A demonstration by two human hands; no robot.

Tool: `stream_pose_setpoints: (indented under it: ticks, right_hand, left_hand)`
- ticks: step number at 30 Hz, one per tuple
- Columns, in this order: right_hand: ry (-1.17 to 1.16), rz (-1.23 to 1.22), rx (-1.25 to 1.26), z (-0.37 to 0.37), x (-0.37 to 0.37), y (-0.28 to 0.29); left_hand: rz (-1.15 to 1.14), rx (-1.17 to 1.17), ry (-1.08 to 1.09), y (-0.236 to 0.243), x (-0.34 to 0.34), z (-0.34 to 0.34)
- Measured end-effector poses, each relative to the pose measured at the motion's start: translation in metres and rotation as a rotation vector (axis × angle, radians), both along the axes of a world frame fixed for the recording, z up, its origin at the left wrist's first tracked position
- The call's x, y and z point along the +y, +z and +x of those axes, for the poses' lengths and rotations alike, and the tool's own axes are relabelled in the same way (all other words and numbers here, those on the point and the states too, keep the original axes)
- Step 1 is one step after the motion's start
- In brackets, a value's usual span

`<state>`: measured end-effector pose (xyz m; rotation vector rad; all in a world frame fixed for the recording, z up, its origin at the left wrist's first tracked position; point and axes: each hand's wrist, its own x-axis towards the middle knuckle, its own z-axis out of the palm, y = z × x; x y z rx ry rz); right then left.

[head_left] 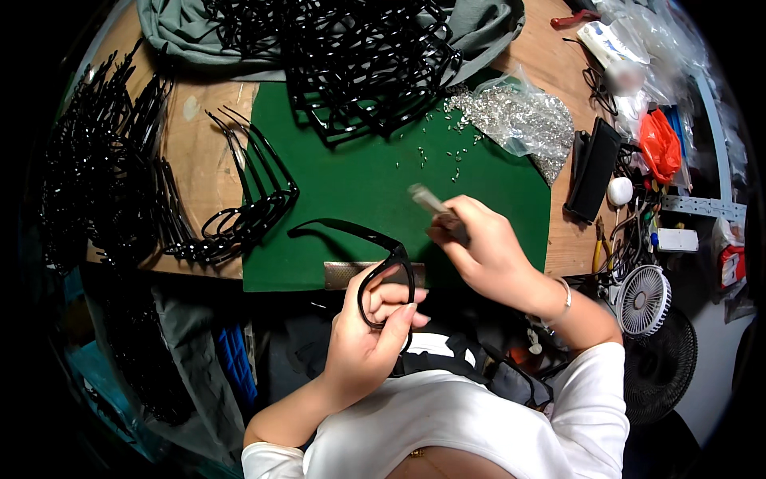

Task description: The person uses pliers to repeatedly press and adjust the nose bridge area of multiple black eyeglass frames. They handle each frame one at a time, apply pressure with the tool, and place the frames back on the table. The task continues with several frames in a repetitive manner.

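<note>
My left hand (361, 339) is closed on a black eyeglass frame (396, 251) near the front edge of the green mat (359, 176). One temple of the frame sticks out to the left over the mat. My right hand (488, 251) grips a short tool (428, 199) with a pale end, smeared by motion, so its kind is unclear. The tool points up and left, apart from the frame. Beneath the left fingers, a patterned metal plate (341, 275) lies at the mat's front edge. Small silvery pieces (456, 152) are scattered beyond the right hand.
A clear bag of silvery pieces (531, 120) lies at the mat's far right corner. Black frames are heaped on grey cloth at the back (359, 64) and piled at left (104, 168). A phone (594, 172), pliers (598, 243) and a white fan (643, 299) are at right.
</note>
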<state>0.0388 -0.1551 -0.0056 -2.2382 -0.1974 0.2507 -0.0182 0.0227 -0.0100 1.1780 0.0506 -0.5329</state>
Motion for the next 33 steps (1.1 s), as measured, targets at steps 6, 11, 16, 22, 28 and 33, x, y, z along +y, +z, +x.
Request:
stream_pose_setpoints:
  ticks: [6,11,16,22,28,33]
  right_hand:
    - [-0.155,0.408,0.143,-0.018,0.016,0.018]
    - [-0.240,0.848,0.636,-0.012,0.012,0.017]
    - [-0.203,0.888,0.926,-0.005,0.007,0.027]
    - [-0.173,1.004,0.972,-0.009,0.009,0.028]
    - [-0.111,0.906,0.959,-0.006,0.006,0.030]
    - [-0.160,0.890,0.927,-0.001,0.014,0.050]
  left_hand:
    - [-0.007,-0.147,0.085,-0.002,-0.025,-0.006]
    - [0.018,-0.088,0.018,0.003,-0.021,-0.002]
    - [-0.167,0.146,-0.062,0.022,-0.007,0.009]
    - [-0.273,0.204,-0.149,0.034,0.005,0.012]
    - [-0.265,0.188,-0.156,0.034,0.006,0.011]
    - [-0.207,0.157,-0.145,0.033,0.005,0.009]
